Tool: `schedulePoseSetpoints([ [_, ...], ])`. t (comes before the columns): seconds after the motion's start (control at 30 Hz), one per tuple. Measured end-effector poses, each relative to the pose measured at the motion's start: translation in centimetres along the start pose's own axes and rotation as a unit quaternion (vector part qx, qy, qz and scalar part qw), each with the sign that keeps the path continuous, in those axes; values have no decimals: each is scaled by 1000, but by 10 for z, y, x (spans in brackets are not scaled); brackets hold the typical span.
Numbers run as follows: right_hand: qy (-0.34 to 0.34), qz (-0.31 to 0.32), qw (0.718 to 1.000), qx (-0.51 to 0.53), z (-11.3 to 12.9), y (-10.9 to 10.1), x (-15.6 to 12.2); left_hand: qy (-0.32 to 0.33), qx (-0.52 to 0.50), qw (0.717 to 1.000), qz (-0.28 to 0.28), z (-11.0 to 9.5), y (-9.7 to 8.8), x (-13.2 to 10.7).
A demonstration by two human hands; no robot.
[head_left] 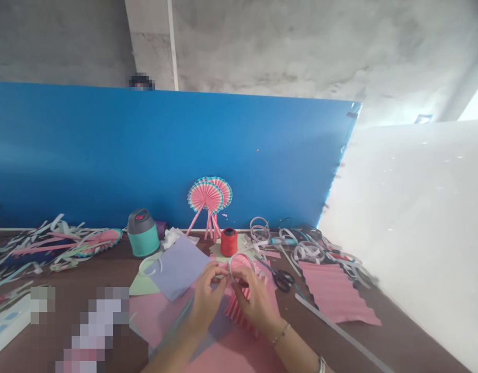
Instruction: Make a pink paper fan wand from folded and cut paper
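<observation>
My right hand (256, 298) is closed on a roll of tape (234, 259), whose ring stands tilted at its fingertips. Beside it, my left hand (208, 295) is closed in a pinch at the roll's left edge; what lies between those fingers is too small to make out. A pleated pink paper (235, 306) lies below my right hand, partly covered by it. Both hands are above sheets of pink paper (153, 316) and a lavender sheet (182, 264). Black-handled scissors (283, 281) rest just right of my right hand.
Behind the hands stand a red thread spool (229, 242) and round pink paper fans (206, 198) against a blue partition (106, 150). A teal container (143, 240) stands left. Paper strips (308, 252) and a pleated pink sheet (337, 295) lie right. A person's head (141, 82) shows above the partition.
</observation>
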State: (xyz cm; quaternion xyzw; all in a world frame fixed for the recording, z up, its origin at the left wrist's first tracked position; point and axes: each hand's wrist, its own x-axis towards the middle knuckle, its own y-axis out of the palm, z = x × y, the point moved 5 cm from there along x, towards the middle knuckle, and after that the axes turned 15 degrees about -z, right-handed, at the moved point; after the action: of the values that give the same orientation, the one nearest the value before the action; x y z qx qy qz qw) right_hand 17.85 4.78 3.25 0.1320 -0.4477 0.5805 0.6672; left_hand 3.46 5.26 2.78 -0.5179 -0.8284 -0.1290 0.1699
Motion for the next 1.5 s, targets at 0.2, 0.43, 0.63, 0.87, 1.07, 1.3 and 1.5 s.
schedulePoseSetpoints([
  [0.2,15,7,1000,-9,-5,2,-3,-11,-24,1000,16,-5,2,-1],
  [0.43,-1,16,998,-55,2,1,0,17,10,1000,17,-1,1,0],
  [0.63,-63,-12,984,-169,7,-4,7,71,40,996,32,-5,3,-6],
  [0.87,-28,0,992,-127,6,-5,9,54,43,997,18,-1,3,-5],
  [1.07,-4,-21,991,-130,1,-5,8,-1,7,999,42,5,7,-5],
  [1.3,12,-8,990,-143,4,-4,8,-62,-34,997,42,16,9,-7],
  [1.5,25,-8,988,-152,1,-3,7,-70,-25,997,26,16,6,-6],
])
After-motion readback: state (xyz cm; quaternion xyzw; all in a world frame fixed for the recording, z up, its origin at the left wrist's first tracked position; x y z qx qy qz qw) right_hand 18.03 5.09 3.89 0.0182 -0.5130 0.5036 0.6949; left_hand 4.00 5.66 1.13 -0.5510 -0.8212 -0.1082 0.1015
